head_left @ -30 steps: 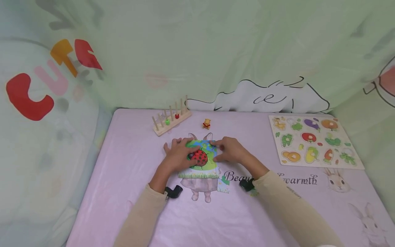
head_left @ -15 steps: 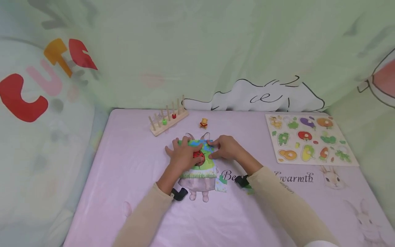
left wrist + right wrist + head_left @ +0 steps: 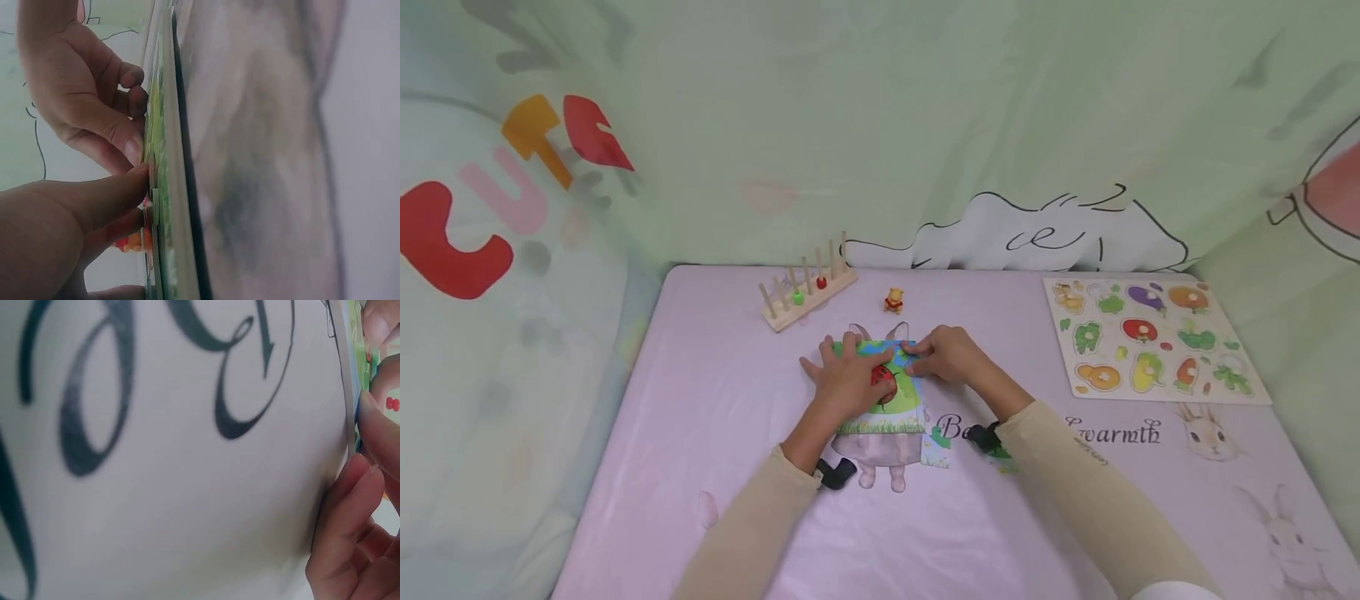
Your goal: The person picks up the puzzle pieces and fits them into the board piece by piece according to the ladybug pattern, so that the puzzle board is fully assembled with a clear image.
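Note:
A ladybug jigsaw puzzle [image 3: 880,425], with a green grass border and blue flowers, lies flat at the middle of the table. My left hand [image 3: 842,383] rests spread over its left part, thumb and forefinger on the red ladybug [image 3: 886,390]. At the upper right corner my right hand [image 3: 953,357] pinches a blue-green puzzle piece [image 3: 901,358] between thumb and forefinger, which partly cover it. In the left wrist view the right thumb [image 3: 131,150] meets the puzzle surface close to the left fingertips. The right hand's other fingers curl beside the edge in the right wrist view.
Loose puzzle pieces lie right of the puzzle, one pale green piece [image 3: 936,454] and another [image 3: 1006,467] near the right wrist. Behind stand a wooden peg rack [image 3: 811,304] with beads and a small bear figure [image 3: 893,300]. A vegetable puzzle board [image 3: 1157,342] lies at right.
My left hand has slid right over the ladybug. The right thumb has drawn up closer to the forefinger at the puzzle's upper right corner. The view has shifted slightly.

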Available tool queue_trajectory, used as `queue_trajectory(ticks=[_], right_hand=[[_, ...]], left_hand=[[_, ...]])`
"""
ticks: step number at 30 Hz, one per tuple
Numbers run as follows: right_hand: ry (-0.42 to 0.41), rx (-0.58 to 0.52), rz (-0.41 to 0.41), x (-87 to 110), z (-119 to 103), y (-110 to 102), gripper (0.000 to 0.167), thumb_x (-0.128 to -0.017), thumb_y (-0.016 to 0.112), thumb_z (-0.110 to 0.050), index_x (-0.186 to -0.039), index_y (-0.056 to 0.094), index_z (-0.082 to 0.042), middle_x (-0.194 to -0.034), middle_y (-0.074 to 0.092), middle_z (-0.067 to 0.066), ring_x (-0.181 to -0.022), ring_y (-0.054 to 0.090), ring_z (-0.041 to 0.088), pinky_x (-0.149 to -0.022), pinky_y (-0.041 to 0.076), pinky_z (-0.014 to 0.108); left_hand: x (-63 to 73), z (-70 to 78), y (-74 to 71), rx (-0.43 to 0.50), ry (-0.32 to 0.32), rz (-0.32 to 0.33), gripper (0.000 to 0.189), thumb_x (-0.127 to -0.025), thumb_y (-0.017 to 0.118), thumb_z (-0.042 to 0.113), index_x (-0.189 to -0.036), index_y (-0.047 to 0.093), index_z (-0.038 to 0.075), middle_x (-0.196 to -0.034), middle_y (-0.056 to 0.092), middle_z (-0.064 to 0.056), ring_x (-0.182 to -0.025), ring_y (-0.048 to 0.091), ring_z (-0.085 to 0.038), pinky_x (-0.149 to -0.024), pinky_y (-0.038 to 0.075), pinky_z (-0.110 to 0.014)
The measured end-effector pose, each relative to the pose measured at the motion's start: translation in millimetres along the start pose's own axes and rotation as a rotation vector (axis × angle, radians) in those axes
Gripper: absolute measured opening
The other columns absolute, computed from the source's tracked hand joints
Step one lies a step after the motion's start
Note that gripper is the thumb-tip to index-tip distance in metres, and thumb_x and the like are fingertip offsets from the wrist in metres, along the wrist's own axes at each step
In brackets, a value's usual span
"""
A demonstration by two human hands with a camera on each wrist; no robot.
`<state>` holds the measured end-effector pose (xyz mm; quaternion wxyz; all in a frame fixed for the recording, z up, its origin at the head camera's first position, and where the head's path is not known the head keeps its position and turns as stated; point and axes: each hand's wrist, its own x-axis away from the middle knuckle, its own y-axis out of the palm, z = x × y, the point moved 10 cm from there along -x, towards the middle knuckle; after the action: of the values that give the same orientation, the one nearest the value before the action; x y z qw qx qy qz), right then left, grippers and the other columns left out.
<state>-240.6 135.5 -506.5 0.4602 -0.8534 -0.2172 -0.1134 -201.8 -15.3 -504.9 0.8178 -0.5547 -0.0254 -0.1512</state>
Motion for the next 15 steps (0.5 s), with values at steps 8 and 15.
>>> queue_trajectory(ticks=[8, 15], right_hand=[[0.013, -0.009, -0.036, -1.3, 0.2, 2.6, 0.046, -0.087, 0.083, -0.028, -0.129, 0.068, -0.02, -0.11, 0.075, 0.02, -0.055, 0.044, 0.011, -0.056, 0.039, 0.024], [0.045, 0.053, -0.058, -1.4, -0.3, 2.2, 0.063, -0.074, 0.093, -0.028, -0.13, 0.066, -0.022, -0.108, 0.073, 0.021, -0.06, 0.039, 0.014, -0.057, 0.036, 0.025]], left_hand=[[-3.0, -2.0, -2.1, -0.034, -0.035, 0.023, 0.047, -0.094, 0.068, 0.055, -0.14, 0.057, 0.049, -0.153, 0.039, -0.012, -0.143, 0.027, -0.052, -0.103, 0.02, -0.086], [-4.0, -0.4, -4.7, -0.049, -0.054, 0.028, 0.045, -0.093, 0.069, 0.053, -0.136, 0.059, 0.05, -0.15, 0.043, -0.011, -0.139, 0.031, -0.051, -0.102, 0.023, -0.085]])
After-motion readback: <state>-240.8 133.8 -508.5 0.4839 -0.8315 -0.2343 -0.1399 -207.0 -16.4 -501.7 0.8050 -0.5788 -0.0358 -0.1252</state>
